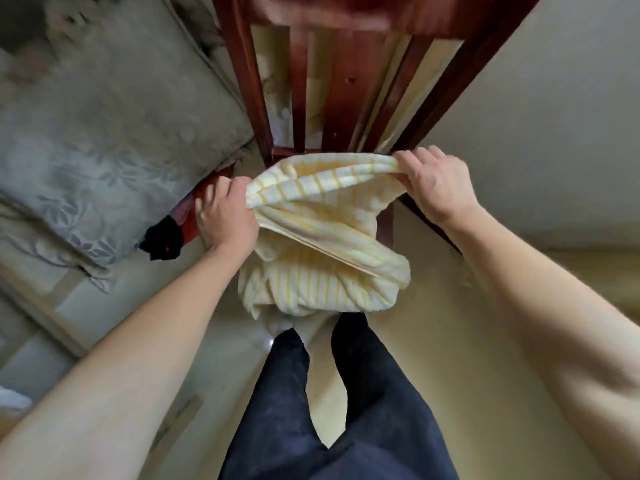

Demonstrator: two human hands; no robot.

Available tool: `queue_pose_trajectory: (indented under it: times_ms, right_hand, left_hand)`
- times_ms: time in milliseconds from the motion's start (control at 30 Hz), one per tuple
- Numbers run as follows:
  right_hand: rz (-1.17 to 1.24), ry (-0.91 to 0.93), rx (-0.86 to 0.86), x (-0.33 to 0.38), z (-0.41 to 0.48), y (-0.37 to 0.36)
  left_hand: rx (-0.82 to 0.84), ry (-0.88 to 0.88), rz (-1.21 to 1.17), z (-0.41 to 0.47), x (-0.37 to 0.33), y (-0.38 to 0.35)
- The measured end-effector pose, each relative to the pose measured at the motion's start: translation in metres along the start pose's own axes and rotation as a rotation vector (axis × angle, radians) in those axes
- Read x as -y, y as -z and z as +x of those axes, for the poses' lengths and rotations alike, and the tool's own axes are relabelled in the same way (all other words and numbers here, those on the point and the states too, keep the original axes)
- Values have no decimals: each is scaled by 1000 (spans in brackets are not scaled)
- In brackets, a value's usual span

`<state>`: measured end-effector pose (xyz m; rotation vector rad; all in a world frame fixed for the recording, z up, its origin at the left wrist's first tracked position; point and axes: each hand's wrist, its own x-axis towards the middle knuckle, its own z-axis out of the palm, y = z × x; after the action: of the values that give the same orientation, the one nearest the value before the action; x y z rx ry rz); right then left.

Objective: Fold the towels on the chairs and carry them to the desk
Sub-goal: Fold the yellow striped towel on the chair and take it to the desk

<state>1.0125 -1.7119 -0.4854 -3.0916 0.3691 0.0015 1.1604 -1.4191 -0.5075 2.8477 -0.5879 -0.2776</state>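
A cream towel with yellow stripes (pixel 322 244) lies bunched on the seat of a dark red wooden chair (pixel 346 91). My left hand (pixel 225 216) grips the towel's left edge. My right hand (pixel 433 181) pinches its upper right corner and holds the top edge stretched between the two hands. The lower part of the towel sags in folds toward my legs. The chair's slatted back rises just beyond the towel, and the seat is almost fully hidden under the cloth.
A grey floral cushion (pixel 104 133) lies on the left, close to the chair. A small black object (pixel 162 239) sits by the chair's left side. Pale floor (pixel 450 341) spreads around my dark-trousered legs (pixel 329 410). A light wall (pixel 554 133) stands on the right.
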Motion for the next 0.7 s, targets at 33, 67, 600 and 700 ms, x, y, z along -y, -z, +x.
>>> queue_pose_trajectory:
  times_ms: [33, 67, 600, 700]
  right_hand:
    - [-8, -11, -65, -5, 1, 23]
    - [-18, -38, -135, -6, -3, 47]
    - [-135, 114, -88, 9, -72, 263]
    - [-178, 145, 52, 17, -77, 285]
  left_hand:
    - [-94, -23, -22, 7, -7, 25]
    - [-181, -53, -41, 10, -15, 51]
    - [-68, -553, 135, 29, -41, 253]
    - [-202, -602, 109, 20, -57, 276]
